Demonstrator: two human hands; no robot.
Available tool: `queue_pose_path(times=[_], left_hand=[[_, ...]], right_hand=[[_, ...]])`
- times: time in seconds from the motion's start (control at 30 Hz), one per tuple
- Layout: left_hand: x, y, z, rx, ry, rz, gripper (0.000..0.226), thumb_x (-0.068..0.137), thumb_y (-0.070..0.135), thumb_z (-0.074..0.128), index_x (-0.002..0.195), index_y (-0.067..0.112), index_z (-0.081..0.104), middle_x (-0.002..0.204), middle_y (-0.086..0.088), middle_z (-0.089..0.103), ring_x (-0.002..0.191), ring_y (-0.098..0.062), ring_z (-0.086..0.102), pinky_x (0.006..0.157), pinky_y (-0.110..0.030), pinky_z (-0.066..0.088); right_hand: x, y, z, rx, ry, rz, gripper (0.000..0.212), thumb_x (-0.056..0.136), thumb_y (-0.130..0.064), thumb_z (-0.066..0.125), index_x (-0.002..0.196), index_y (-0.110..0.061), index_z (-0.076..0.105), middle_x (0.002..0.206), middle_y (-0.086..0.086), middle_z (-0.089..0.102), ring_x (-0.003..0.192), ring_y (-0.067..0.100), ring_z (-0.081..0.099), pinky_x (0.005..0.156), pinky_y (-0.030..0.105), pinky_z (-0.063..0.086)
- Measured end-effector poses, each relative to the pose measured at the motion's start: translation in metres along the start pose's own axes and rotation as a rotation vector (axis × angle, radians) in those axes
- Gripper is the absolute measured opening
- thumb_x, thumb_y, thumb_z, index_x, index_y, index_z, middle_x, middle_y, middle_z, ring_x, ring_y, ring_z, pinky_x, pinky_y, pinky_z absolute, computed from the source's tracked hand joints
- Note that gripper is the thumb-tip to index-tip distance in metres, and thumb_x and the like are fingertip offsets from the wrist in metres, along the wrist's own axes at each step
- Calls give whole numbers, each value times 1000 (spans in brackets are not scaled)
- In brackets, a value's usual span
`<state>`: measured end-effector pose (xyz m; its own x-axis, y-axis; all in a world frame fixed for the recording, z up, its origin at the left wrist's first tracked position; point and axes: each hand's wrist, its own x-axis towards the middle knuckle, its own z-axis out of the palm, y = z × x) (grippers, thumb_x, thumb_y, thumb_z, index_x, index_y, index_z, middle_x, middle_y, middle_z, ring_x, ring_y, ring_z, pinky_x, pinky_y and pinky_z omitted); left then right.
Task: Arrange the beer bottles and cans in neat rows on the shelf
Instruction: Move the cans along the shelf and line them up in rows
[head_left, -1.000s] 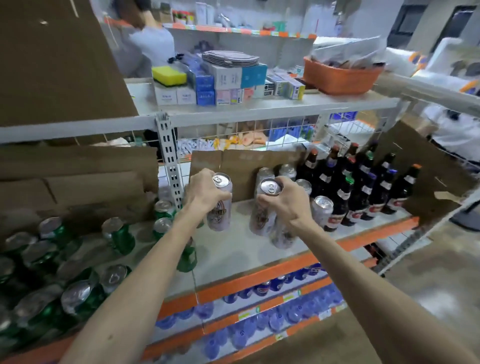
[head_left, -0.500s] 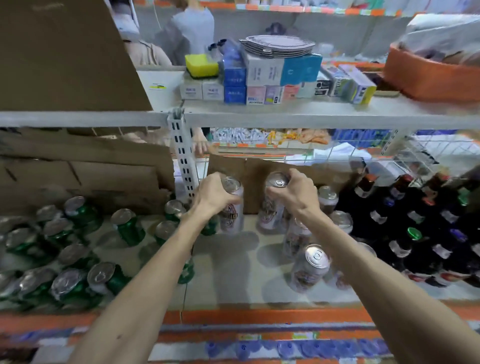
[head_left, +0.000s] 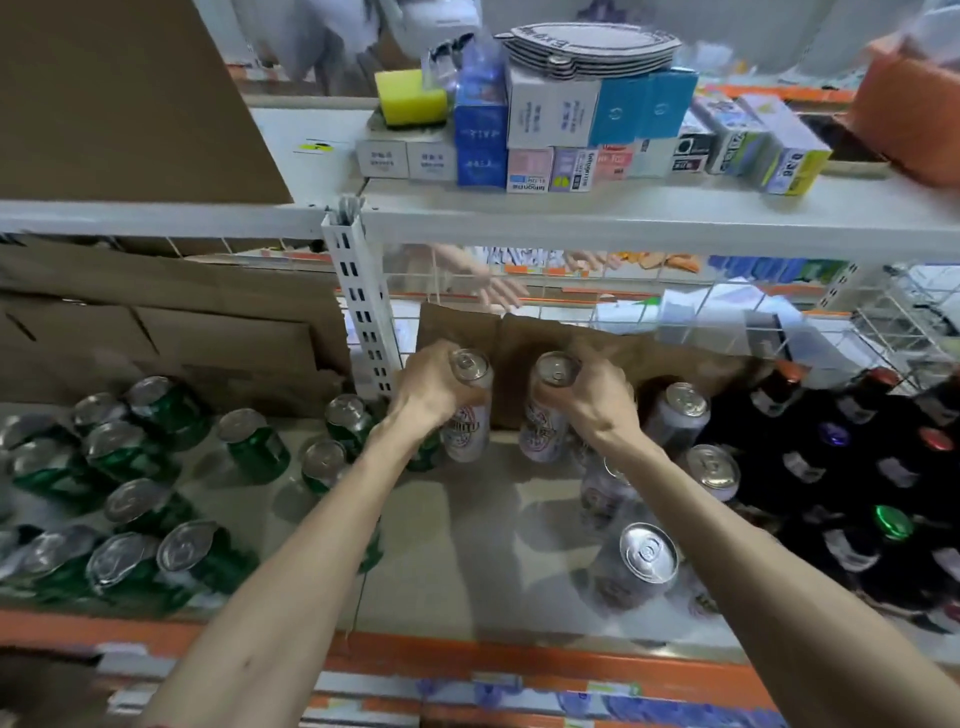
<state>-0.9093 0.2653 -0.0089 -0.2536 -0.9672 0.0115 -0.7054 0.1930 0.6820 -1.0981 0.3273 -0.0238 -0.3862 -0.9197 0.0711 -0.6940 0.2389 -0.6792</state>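
Observation:
My left hand (head_left: 428, 392) grips a tall silver can (head_left: 467, 415) near the back of the shelf (head_left: 467, 561), against a brown cardboard sheet (head_left: 519, 338). A hand's width to the right, my right hand (head_left: 592, 397) grips a second silver can (head_left: 543, 415). Both cans stand about upright. More silver cans (head_left: 644, 564) stand to the right under my right forearm. Dark beer bottles (head_left: 857, 483) with coloured caps fill the right end. Green cans (head_left: 166, 556) stand loosely spread on the left part.
A white slotted upright (head_left: 363, 312) rises behind the left hand. The upper shelf (head_left: 623, 218) overhangs, carrying small boxes and a yellow sponge (head_left: 410, 98). Cardboard (head_left: 156, 322) lines the back left. Another person's hand (head_left: 498, 291) shows behind the wire grid.
Both hands have carried their silver cans from mid-shelf toward the back, up to the cardboard sheet. My view has moved closer and lower over the shelf.

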Motion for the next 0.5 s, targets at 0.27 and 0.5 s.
queue_pose_path(times=[0.27,0.5], left_hand=[[18,-25,27,-27,-20,-23,54,65,32,88,111,18,65,96,8,64,88,-15,59,72,-27,42],[19,-42,38,-72,-42,-22,57,65,29,89,114,16,63,102,2,68,91,-17,61,73,-28,43]], right_hand=[[10,12,28,-48,-56,65,63,75,-37,79,128,-11,55,110,14,71,99,34,66,78,37,52],[13,19,35,-41,-87,93,61,80,-30,77,130,-6,52,114,18,68,107,36,61,78,34,44]])
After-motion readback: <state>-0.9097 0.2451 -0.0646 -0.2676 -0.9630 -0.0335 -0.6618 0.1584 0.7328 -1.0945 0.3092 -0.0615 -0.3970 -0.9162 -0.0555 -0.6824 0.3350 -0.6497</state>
